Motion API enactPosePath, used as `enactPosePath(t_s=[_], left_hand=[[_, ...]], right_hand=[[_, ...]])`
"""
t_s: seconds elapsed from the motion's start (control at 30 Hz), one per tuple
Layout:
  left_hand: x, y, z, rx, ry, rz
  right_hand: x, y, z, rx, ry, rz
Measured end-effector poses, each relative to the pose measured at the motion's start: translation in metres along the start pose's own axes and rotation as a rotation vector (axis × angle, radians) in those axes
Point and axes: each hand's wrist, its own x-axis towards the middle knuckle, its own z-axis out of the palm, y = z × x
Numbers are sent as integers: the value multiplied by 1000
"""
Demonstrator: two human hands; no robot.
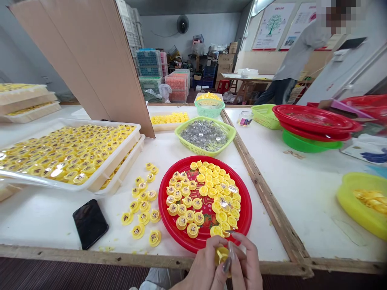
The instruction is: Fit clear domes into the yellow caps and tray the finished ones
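Both hands meet at the near edge of a red round tray (169, 241). My left hand (203, 264) is closed around a small yellow plastic toy cup (222, 253). My right hand (249, 264) pinches the same cup from the other side, its fingers covering part of it. On the tray, several yellow toy cups with picture discs (181, 209) lie at the left. Cups without a visible picture (216, 175) lie at the back and right, some under shiny clear pieces (225, 201). More cups with pictures (143, 205) sit loose on the white table left of the tray.
A black phone (90, 223) lies at the left, near stacked white trays of yellow cups (90, 186). Behind the red tray stands a green basket (208, 153) of clear pieces. A wooden strip (266, 197) divides the table. Red trays (314, 119) stand right; a person (298, 52) is beyond.
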Motion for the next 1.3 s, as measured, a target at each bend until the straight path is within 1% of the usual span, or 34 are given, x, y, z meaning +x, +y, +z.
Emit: enactPosePath(t_s=[0.07,0.13,0.17,0.23,0.3,0.33,0.4,0.43,0.5,0.6,0.67,0.8,0.87,0.97,1.03,1.1,1.2,1.3], left_hand=[[6,4,-4,-42,-5,-94],[18,12,-16,-3,-8,-151],[25,15,-23,61,14,-152],[41,16,-35,284,50,-121],[54,8,-42,566,66,-102],[59,3,-43,651,74,-104],[66,-9,-42,750,87,-123],[67,-14,-40,770,92,-131],[68,-21,-36,821,95,-135],[67,-25,-33,877,96,-119],[66,-25,-35,903,106,-108],[70,-22,-46,945,172,-115],[78,-20,-55,978,220,-133],[98,-18,-64,1049,271,-172],[111,-20,-68,1094,275,-197],[119,-22,-69,1121,258,-206],[121,-25,-67,1131,234,-204],[119,-27,-66,1121,234,-212]], right_hand=[[15,6,-7,-26,-37,10],[41,12,-21,-123,-87,-42],[56,14,-30,-215,-98,-119],[86,17,-47,-458,-27,-361],[110,18,-59,-681,-77,-520],[119,19,-63,-772,-120,-570],[128,23,-65,-905,-187,-630],[131,26,-65,-950,-197,-650],[132,33,-64,-1004,-175,-675],[131,43,-64,-1005,-152,-684],[130,47,-66,-965,-159,-674],[126,41,-69,-829,-142,-614],[122,33,-68,-751,-87,-586],[116,23,-67,-655,43,-531],[111,20,-68,-608,117,-500],[107,19,-70,-552,154,-480],[102,19,-74,-453,160,-441],[98,17,-74,-395,147,-357]])
